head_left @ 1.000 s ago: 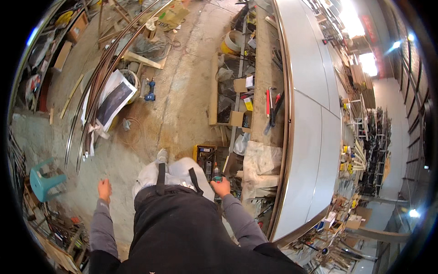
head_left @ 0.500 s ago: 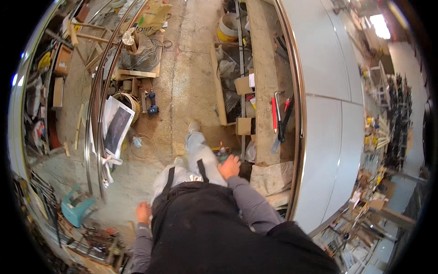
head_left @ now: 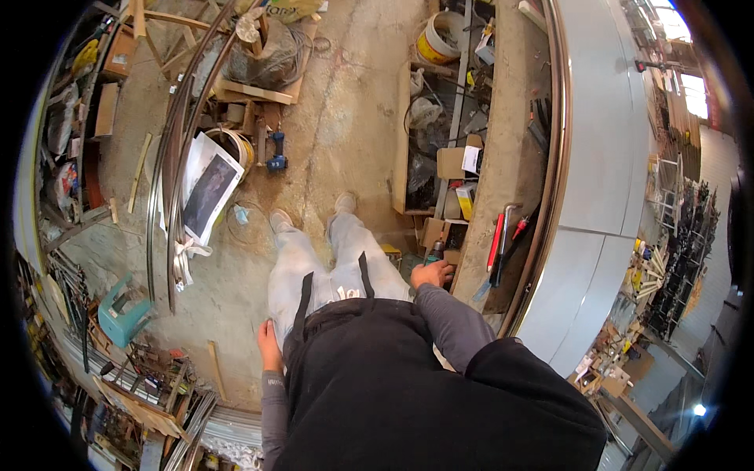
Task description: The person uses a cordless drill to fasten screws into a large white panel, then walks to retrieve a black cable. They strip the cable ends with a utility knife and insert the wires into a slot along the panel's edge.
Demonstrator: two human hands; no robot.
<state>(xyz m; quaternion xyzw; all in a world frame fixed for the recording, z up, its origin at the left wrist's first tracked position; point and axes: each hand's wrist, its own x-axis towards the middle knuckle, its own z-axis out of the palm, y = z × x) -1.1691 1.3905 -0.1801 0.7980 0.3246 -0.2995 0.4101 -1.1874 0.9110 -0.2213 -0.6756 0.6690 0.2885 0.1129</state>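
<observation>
Beside the wooden ledge, a right hand gripped a green power driver

At the left edge of the wooden ledge (head_left: 514,98), near its closer end, the person's right hand (head_left: 431,274) was wrapped around a green power driver (head_left: 435,253), nose pointing away from the body. The fingers looked curled shut on it, though their undersides were hidden. The left hand (head_left: 269,344) hung beside the left thigh; nothing showed in it, and how far its fingers were curled could not be told. Just past the driver's nose stood an open cardboard box (head_left: 430,230). On the ledge, to the right, lay a red stick-shaped tool (head_left: 495,242) and a bent metal rod (head_left: 510,210).

A forward or sideways swing of the right arm could have snagged the nose on the box's flap, or knocked the knuckles against the ledge's left edge, since both were so near.

A second earlier the left hand was out from the body, and the right was well short of the red tool; now it was almost level with it. Half a second earlier one shoe led; now both shoes (head_left: 345,204) stood nearly side by side.
</observation>
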